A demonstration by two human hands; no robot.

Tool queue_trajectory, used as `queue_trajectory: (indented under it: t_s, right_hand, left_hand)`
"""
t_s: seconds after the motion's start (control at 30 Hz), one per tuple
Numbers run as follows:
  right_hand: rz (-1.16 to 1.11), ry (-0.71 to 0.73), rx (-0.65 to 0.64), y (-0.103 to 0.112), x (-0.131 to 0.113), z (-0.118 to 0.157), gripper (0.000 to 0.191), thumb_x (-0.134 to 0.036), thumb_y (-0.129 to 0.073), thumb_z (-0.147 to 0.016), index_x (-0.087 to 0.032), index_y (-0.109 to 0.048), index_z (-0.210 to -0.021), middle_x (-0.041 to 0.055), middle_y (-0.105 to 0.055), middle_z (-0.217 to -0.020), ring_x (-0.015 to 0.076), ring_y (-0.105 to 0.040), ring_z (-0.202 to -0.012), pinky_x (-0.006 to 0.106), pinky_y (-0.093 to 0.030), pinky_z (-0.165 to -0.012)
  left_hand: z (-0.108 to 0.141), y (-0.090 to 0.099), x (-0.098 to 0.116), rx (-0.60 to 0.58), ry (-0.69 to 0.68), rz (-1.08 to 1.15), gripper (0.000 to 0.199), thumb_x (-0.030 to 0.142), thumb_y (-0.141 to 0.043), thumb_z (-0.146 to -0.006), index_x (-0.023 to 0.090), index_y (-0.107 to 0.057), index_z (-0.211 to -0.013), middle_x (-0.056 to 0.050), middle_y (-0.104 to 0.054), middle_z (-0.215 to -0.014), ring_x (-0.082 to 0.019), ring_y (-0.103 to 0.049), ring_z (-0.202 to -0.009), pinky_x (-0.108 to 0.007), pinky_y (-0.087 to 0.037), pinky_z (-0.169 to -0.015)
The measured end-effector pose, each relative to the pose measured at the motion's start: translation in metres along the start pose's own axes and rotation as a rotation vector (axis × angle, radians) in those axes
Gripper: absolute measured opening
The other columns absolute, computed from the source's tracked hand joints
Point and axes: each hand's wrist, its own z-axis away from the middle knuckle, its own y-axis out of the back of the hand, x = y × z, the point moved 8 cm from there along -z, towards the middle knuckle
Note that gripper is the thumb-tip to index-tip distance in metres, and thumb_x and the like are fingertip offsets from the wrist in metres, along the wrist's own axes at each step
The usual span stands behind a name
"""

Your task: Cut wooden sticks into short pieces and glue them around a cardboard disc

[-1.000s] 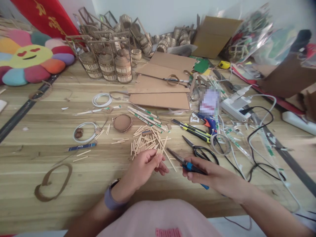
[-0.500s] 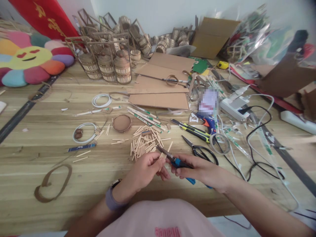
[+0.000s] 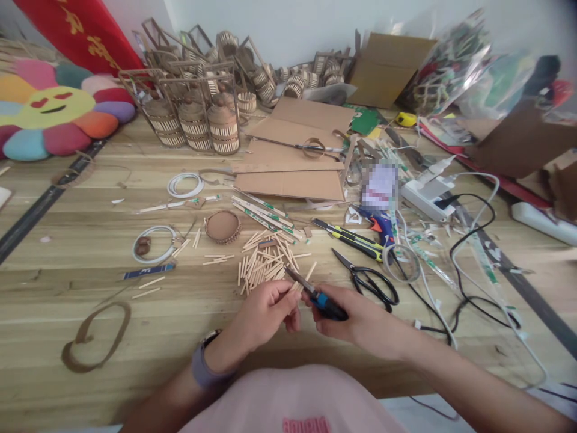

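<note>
My right hand [image 3: 351, 316] is wrapped round the handle of blue-and-black handled shears [image 3: 327, 304]. Their metal jaws point up and left, toward the fingers of my left hand [image 3: 270, 310]. Between thumb and fingers, my left hand pinches a thin wooden stick [image 3: 311, 270], which crosses at the jaws. Whether the blades touch it is hard to make out. Just beyond my hands lies a loose pile of short wooden sticks [image 3: 261, 264]. Behind the pile sits a small round brown tray [image 3: 223, 226] with a beaded-looking rim.
Black scissors [image 3: 369, 279], yellow-black cutter knives [image 3: 349, 236] and a blue glue gun [image 3: 381, 225] lie to the right, among cables and a white power strip [image 3: 428, 195]. Cardboard sheets [image 3: 293, 183] are at the middle back. Small woven baskets [image 3: 193, 126] in frames stand back left.
My right hand has closed further round the shears. The lower blue handle, spread out below the palm before, is now hidden in the grip. My left hand has barely moved.
</note>
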Motion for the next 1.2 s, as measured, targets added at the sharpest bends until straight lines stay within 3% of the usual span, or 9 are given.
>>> queue_trajectory:
  t_s: [0.13, 0.33, 0.5, 0.63, 0.93, 1.2]
  right_hand:
    - [0.087, 0.047, 0.075, 0.0, 0.0, 0.0, 0.005, -0.021, -0.056, -0.076, -0.02, -0.054, -0.081, -0.0011, -0.053, -0.074, 0.0157, -0.047, -0.07, 0.027, -0.04, -0.065]
    - [0.043, 0.081, 0.084, -0.001, 0.002, -0.003, 0.014, -0.029, -0.056, -0.084, -0.019, -0.057, -0.093, 0.0025, -0.059, -0.085, 0.0186, -0.051, -0.079, 0.03, -0.042, -0.074]
    - [-0.292, 0.092, -0.066, -0.007, -0.006, -0.001, 0.025, -0.037, -0.059, -0.084, -0.019, -0.054, -0.1, 0.0008, -0.053, -0.085, 0.0163, -0.048, -0.078, 0.029, -0.041, -0.073]
    - [-0.418, 0.083, -0.088, -0.01, -0.007, -0.002, 0.024, -0.035, -0.062, -0.082, -0.019, -0.053, -0.096, -0.0005, -0.05, -0.082, 0.0146, -0.046, -0.075, 0.028, -0.039, -0.072]
    - [-0.373, 0.097, -0.059, -0.01, -0.005, -0.005, 0.021, -0.03, -0.062, -0.08, -0.02, -0.052, -0.096, 0.0009, -0.052, -0.087, 0.0167, -0.049, -0.082, 0.031, -0.041, -0.079]
    - [-0.243, 0.094, -0.033, -0.008, -0.007, -0.006, 0.017, -0.024, -0.057, -0.076, -0.02, -0.051, -0.092, 0.0005, -0.051, -0.084, 0.0163, -0.049, -0.078, 0.03, -0.042, -0.074]
  left_hand:
    - [0.001, 0.002, 0.001, 0.019, -0.017, -0.044, 0.039, 0.052, -0.048, -0.089, 0.017, -0.059, -0.077, 0.003, -0.052, -0.053, -0.011, -0.047, -0.05, -0.023, -0.035, -0.055]
    - [0.002, 0.003, 0.006, 0.02, -0.007, -0.001, 0.045, 0.058, -0.05, -0.088, 0.016, -0.061, -0.078, 0.005, -0.047, -0.051, -0.01, -0.04, -0.049, -0.024, -0.03, -0.053]
    - [0.001, -0.003, 0.001, -0.022, 0.059, 0.307, 0.045, 0.059, -0.061, -0.08, 0.015, -0.059, -0.081, 0.008, -0.042, -0.047, -0.007, -0.033, -0.046, -0.023, -0.025, -0.051]
    - [0.001, -0.009, -0.004, -0.065, 0.116, 0.511, 0.043, 0.055, -0.07, -0.074, 0.014, -0.059, -0.081, 0.009, -0.039, -0.044, -0.006, -0.029, -0.044, -0.022, -0.021, -0.048]
    - [0.0, -0.015, -0.007, -0.122, 0.159, 0.735, 0.037, 0.045, -0.076, -0.074, 0.012, -0.06, -0.079, 0.01, -0.038, -0.042, -0.003, -0.027, -0.039, -0.022, -0.021, -0.048]
    - [-0.001, -0.014, -0.012, -0.11, 0.197, 0.751, 0.03, 0.038, -0.072, -0.078, 0.013, -0.057, -0.076, 0.011, -0.035, -0.041, -0.003, -0.025, -0.038, -0.022, -0.021, -0.047]
